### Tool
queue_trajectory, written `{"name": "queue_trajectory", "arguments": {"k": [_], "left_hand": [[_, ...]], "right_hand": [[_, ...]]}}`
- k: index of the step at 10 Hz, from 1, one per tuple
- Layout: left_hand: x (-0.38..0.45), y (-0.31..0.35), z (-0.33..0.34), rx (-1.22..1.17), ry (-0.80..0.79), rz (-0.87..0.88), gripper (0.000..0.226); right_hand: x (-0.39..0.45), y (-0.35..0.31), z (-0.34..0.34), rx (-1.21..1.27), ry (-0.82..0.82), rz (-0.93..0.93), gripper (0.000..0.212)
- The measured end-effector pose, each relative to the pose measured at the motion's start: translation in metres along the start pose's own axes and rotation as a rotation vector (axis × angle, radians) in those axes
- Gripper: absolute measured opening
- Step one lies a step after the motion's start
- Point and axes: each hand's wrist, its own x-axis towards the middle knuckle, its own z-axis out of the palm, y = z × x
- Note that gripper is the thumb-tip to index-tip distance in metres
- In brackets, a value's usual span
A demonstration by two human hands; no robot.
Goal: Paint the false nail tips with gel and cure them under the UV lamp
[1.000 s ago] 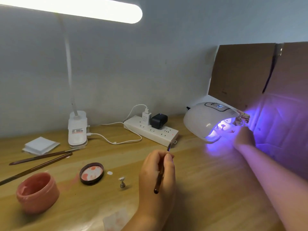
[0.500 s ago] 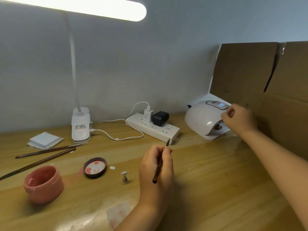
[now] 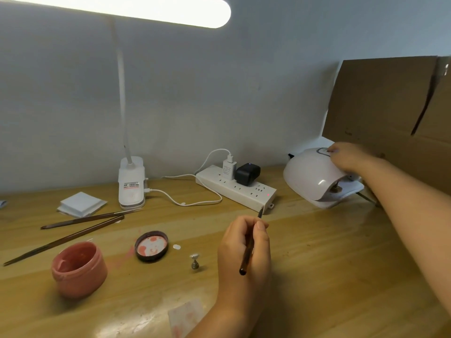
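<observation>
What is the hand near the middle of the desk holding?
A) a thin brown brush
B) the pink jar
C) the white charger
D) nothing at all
A: the left hand has its fingers curled round a thin brown brush, while the pink jar sits apart on the desk.

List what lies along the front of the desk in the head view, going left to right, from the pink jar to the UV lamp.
Pink jar → jar lid → small nail tip stand → left hand gripping a brush → UV lamp, with the right hand on its top.
</observation>
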Motion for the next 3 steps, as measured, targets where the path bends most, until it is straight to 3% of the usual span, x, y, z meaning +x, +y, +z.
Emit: {"name": "queue_trajectory", "arguments": {"k": [3], "left_hand": [[0.002, -0.008, 0.003, -0.049, 0.013, -0.008, 0.018]], "right_hand": [[-0.015, -0.009, 0.000, 0.113, 0.055, 0.082, 0.033]]}}
